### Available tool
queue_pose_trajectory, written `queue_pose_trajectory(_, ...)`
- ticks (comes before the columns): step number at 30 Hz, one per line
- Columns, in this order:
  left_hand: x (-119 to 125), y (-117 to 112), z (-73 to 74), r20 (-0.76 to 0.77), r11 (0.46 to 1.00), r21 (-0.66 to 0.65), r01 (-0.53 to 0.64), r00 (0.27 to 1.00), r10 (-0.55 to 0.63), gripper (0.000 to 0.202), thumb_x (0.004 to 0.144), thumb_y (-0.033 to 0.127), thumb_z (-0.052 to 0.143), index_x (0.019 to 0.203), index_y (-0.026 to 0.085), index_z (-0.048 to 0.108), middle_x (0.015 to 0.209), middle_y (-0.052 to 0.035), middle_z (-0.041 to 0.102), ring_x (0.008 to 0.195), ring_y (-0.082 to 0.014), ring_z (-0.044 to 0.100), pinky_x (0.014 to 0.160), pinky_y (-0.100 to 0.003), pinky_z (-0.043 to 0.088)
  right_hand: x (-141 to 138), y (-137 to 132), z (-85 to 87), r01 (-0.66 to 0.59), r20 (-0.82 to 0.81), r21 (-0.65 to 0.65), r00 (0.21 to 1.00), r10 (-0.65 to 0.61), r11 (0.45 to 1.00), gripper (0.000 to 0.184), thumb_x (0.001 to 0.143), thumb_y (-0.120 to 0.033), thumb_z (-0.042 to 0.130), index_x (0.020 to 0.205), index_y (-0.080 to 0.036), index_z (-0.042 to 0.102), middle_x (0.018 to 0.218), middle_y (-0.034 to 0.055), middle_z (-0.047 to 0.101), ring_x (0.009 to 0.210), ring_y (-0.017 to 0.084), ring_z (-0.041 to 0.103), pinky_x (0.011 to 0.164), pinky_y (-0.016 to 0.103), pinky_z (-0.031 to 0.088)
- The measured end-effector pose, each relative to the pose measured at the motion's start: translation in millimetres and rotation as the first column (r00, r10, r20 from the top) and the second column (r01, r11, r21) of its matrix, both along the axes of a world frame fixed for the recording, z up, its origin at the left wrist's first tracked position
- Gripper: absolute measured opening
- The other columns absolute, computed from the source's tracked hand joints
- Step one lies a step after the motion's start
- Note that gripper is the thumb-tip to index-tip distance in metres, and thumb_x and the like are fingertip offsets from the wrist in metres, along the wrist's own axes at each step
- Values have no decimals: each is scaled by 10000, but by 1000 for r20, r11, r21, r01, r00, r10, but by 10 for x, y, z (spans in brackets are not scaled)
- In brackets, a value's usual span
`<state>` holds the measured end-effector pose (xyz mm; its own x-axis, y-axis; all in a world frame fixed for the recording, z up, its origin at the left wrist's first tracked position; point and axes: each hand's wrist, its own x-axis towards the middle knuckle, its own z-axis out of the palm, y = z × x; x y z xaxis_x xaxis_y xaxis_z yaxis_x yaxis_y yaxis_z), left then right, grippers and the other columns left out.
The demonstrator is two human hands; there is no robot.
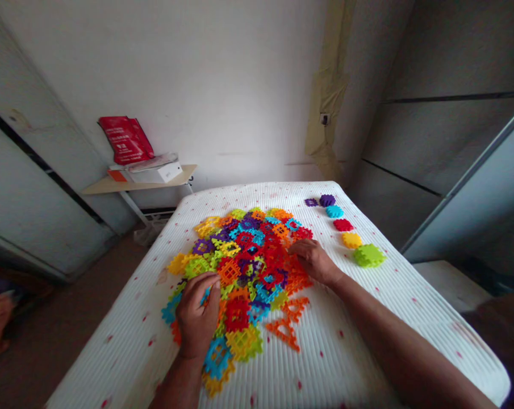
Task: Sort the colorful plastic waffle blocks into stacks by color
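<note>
A wide heap of notched plastic building tiles [229, 272] in red, orange, yellow, green, blue and purple is spread over the bed. At the heap's near left side, my left hand [197, 309] is closed, its thumb and curled fingers drawn together over the tiles; whatever it grips is hidden. My right hand [314, 259] reaches to the heap's right edge, fingers bent and pressed together at the red tiles [276, 253]. Its fingertips are partly hidden, so I cannot make out what they pinch. Loose orange triangular pieces [284, 332] lie nearer to me.
Along the bed's right side stand sorted stacks: purple [327, 200], blue [334, 211], red [343, 225], yellow [351, 240] and green [370, 255]. A small table [184, 175] at the back left bears a white box [165, 172] and a red bag [126, 140]. Cabinets flank the bed.
</note>
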<state>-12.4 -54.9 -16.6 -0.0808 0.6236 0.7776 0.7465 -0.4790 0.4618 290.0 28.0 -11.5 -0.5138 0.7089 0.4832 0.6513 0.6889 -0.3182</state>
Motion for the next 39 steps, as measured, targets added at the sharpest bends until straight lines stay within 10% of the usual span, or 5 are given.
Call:
queue_pose_trajectory(11,27,5,-15,-5,1000,-18,11,1000,-11,136,805,157,551,887,189,654,900,-50,659,860,-167,614,793,-317,506,-163,-183,89,-138,152,-28,978,141,990,303,935,-368,406,1063,-248,653,1216,73,594,1122,233,482,927,429,371)
queue_pose_trajectory(20,-70,-52,95,88,996,31,-78,993,75,128,798,160,554,868,186,658,893,-40,656,855,-160,615,808,-309,501,-88,-80,-12,177,259,-68,953,-154,982,388,948,-393,328,1207,-254,581,1354,109,475,1187,285,436,913,489,381)
queue_pose_trajectory(29,-812,28,21,66,880,-240,-410,898,436,233,778,346,558,936,211,663,960,-57,678,926,-218,613,831,-367,487,-406,-383,150,-231,243,-100,938,249,968,479,901,-522,388,1275,-260,532,1384,99,456,1236,292,401,989,487,296)
queue_pose_trajectory(34,-1028,87,-54,-7,900,-298,-317,944,330,291,767,391,562,969,208,666,1048,-73,673,999,-235,595,926,-394,441,-423,-397,118,-120,286,-82,948,139,989,471,910,-510,379,1274,-253,531,1323,115,519,1214,303,428,976,520,285)
queue_pose_trajectory(39,-954,335,279,-174,937,-248,-246,963,207,259,795,341,503,943,228,684,1013,-44,682,979,-217,594,927,-377,432,-351,-351,97,-80,210,24,975,73,997,384,910,-446,425,1193,-241,585,1285,111,548,1162,283,477,940,483,354)
